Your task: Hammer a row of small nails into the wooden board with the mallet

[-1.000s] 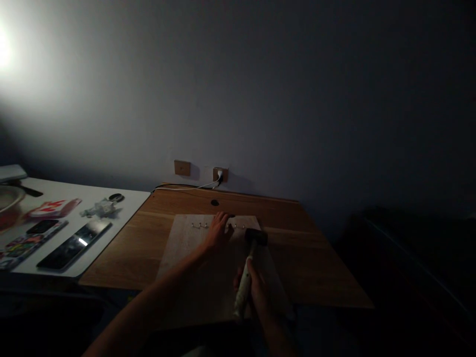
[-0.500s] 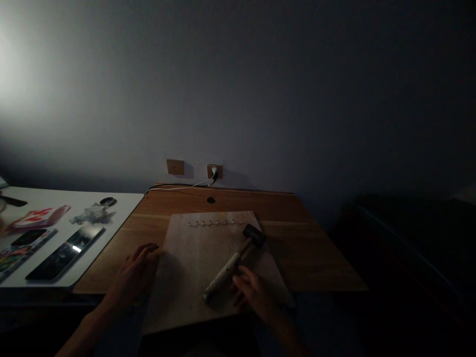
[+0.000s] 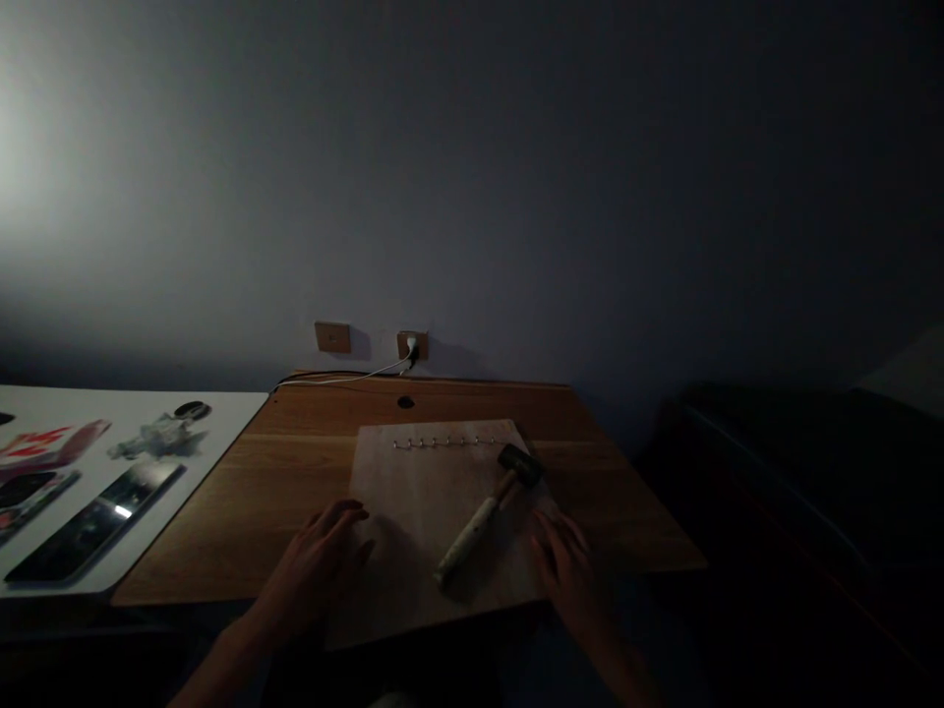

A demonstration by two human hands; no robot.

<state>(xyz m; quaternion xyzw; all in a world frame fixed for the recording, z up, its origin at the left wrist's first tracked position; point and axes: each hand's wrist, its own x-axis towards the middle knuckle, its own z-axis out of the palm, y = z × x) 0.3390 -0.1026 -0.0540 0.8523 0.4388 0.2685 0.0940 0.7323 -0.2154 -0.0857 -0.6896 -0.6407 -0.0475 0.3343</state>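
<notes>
A pale wooden board (image 3: 413, 511) lies on the brown table, its front edge jutting past the table's near side. Across its far part runs a row of several small metal hooks (image 3: 447, 442). A hammer (image 3: 472, 536) with a dark head and a pale, worn handle rests slantwise on the board's right half. My left hand (image 3: 321, 551) grips the board's left edge, with fingers bent. At the right edge, close to the hammer but apart from it, my right hand (image 3: 569, 570) has its fingers on the board. Dim light hides the undersides of both hands.
A brown wooden table (image 3: 612, 492) backs onto the wall, with a cable hole (image 3: 405, 402). A white plug (image 3: 411, 344) sits in a socket. On the white table (image 3: 228, 423) at left are a dark glossy device (image 3: 95, 526), a crumpled plastic bag (image 3: 162, 436) and a pink-red packet (image 3: 55, 444).
The board has shifted right on the table and turned slightly, carrying the hammer along. My right hand has moved from beside the hammer handle to the board's right edge; my left hand moved right.
</notes>
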